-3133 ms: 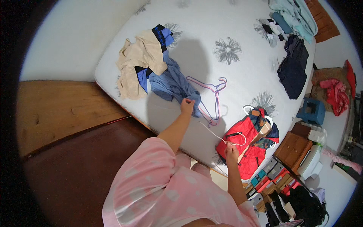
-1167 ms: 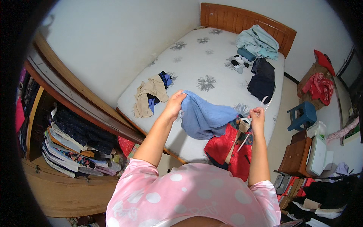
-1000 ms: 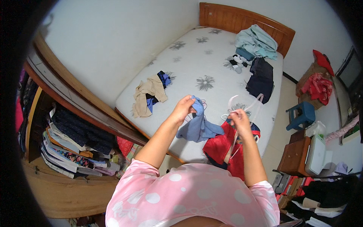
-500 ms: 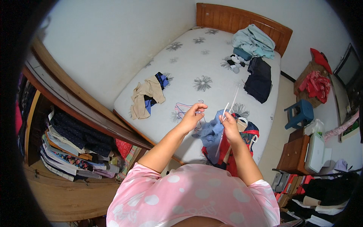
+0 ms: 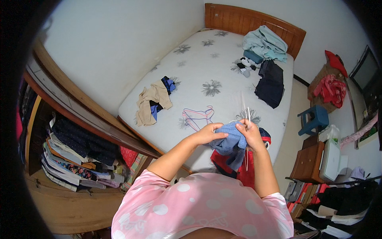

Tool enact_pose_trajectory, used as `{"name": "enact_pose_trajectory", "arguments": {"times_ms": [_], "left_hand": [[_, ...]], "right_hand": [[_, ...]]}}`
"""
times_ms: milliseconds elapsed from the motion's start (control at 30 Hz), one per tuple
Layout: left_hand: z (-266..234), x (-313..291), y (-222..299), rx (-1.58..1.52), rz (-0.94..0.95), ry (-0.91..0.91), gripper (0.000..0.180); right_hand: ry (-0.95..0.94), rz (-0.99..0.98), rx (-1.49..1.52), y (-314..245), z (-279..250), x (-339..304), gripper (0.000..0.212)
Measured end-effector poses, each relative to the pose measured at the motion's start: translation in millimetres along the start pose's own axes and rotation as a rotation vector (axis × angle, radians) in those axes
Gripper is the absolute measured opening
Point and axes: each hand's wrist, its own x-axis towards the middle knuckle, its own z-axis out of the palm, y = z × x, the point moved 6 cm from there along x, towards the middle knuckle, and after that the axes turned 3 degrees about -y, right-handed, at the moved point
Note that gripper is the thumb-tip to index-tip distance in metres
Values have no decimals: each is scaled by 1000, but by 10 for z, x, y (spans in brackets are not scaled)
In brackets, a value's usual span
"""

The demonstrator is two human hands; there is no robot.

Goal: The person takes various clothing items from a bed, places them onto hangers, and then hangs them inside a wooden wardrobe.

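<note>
Both my hands are at the near right part of the bed, over a blue piece of clothing (image 5: 232,139). My left hand (image 5: 208,134) grips its left side. With its fingers closed, my right hand (image 5: 252,135) holds the garment's right side and a thin white clothes hanger (image 5: 249,113). Below the blue garment lies a red and dark piece of clothing (image 5: 223,162), partly covered. Just beyond my left hand, a few pink and blue hangers (image 5: 197,115) rest on the mattress (image 5: 179,69).
Beige and blue clothes (image 5: 153,103) lie at the bed's left. Dark trousers (image 5: 270,85), socks (image 5: 246,65) and a pale green cloth (image 5: 264,43) are farther right. A wardrobe shelf with folded clothes (image 5: 75,159) is at left; a blue stool (image 5: 313,120) stands right of the bed.
My left hand has moved right and taken hold of the blue garment, which is now raised between both hands. The white hanger has turned more upright in my right hand.
</note>
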Motion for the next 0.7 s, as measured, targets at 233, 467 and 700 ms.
{"name": "enact_pose_trajectory", "arguments": {"times_ms": [233,467,700], "left_hand": [[-195,-25,402,-275,199,264,23],[-440,-178,662,-438,287,421,21],[-448,-376,900,-487,328,445,20]], "right_hand": [[-10,-129,69,-83,62,9,19],[-199,-101,66,105,302,48,43],[-136,-125,180,181,345,153,18]]}}
